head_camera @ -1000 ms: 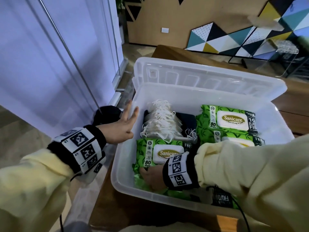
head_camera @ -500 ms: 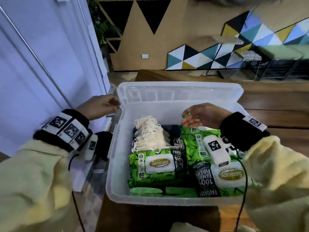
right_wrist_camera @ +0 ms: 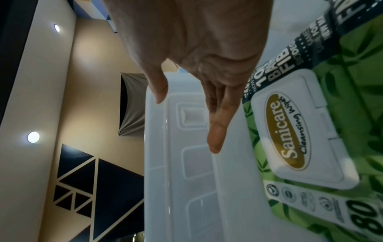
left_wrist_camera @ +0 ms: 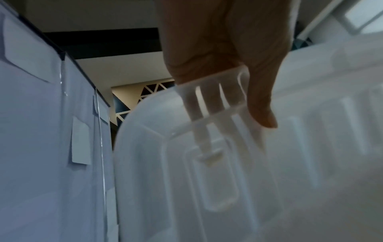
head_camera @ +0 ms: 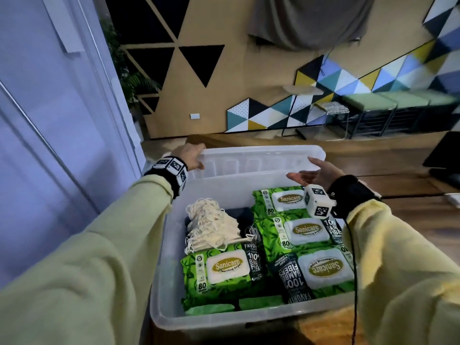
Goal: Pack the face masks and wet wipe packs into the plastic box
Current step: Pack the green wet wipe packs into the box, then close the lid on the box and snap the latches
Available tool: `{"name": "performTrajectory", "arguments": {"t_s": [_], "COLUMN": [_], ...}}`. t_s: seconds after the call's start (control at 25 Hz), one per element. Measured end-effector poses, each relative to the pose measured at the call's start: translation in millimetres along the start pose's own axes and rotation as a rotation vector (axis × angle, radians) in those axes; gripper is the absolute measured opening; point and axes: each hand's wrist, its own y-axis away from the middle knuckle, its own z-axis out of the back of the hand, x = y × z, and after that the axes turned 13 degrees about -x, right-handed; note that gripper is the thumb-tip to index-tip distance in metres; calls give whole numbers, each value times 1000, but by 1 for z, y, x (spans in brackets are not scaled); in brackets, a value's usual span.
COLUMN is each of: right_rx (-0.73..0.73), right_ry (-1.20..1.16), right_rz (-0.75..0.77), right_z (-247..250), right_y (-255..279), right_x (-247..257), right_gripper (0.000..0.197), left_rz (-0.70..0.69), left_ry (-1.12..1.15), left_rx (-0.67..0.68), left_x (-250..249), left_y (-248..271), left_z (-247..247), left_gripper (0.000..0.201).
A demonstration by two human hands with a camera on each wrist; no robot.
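The clear plastic box (head_camera: pixel 159 257) stands open on the table, its lid (head_camera: pixel 249 163) upright behind it. Inside lie a bundle of white face masks (head_camera: pixel 211 227) at the left and several green Sanicare wet wipe packs (head_camera: pixel 224 270) (head_camera: pixel 306 232). My left hand (head_camera: pixel 191 156) grips the lid's top left edge. In the left wrist view that hand (left_wrist_camera: pixel 223 49) has its thumb on the lid (left_wrist_camera: pixel 248 163) by the latch clip. My right hand (head_camera: pixel 311 174) hovers palm up near the lid's right end, holding nothing. The right wrist view shows this hand (right_wrist_camera: pixel 196 65) with straight fingers before the lid (right_wrist_camera: pixel 186 180), a wipe pack (right_wrist_camera: pixel 300 139) beside it.
The box sits at the left end of a wooden table (head_camera: pixel 373 165). A white panelled wall (head_camera: pixel 62 145) runs close along the left. A dark object (head_camera: pixel 443 158) lies on the table at the right edge. Benches and a patterned wall stand far behind.
My left hand moved from the box's left side up to the lid's top edge and took hold. My right hand left the wipe packs and rose to the lid's right end.
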Motion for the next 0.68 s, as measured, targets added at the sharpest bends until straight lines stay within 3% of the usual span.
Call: {"name": "performTrajectory", "arguments": {"t_s": [0.08,0.32,0.52,0.6,0.68], "right_rx": [6,-14,46,54,-19], "right_ry": [-30,-253,-289,-158,47], "right_rz": [5,19,89,125,193], "right_z": [5,25,42,43,40], "right_y": [-2,0,24,46,68], "right_x": [-3,15,35,40,41], "right_gripper": [71,99,108,96,65], "left_rz": [2,2,14,16,-72], "left_ry": [8,37,-5,-4,-25], "left_rx": [-94,-247,-389,-438,-601], "left_x": [-3,-18,-32,-42,-51], "left_y": [1,31,91,119,147], "left_z": [5,33,66,71,69], "left_gripper": [30,18,30,34,33]}}
